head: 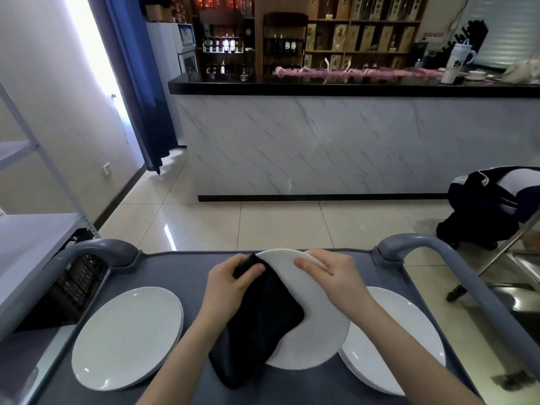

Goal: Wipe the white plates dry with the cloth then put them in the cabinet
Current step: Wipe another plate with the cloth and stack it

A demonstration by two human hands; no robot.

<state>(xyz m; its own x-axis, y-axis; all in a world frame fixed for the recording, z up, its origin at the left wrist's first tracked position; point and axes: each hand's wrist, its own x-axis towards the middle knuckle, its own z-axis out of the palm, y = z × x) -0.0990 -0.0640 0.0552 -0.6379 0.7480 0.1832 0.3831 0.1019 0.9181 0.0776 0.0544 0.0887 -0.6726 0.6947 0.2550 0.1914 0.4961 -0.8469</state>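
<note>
draping cloth (263,323) over left edge of plate (318,331)

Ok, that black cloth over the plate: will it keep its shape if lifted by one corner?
Probably not: the black cloth drapes over the held plate and hangs past its rim, so it looks floppy. The left hand bunches its top edge, suggesting soft, grippy fabric. It looks thick, so perhaps light but bulky.

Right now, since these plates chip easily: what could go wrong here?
The right hand holds the middle plate only by its far rim; a push from the cloth in the left hand could slip it loose. Its lower edge sits by the right plates and might knock them.
</note>
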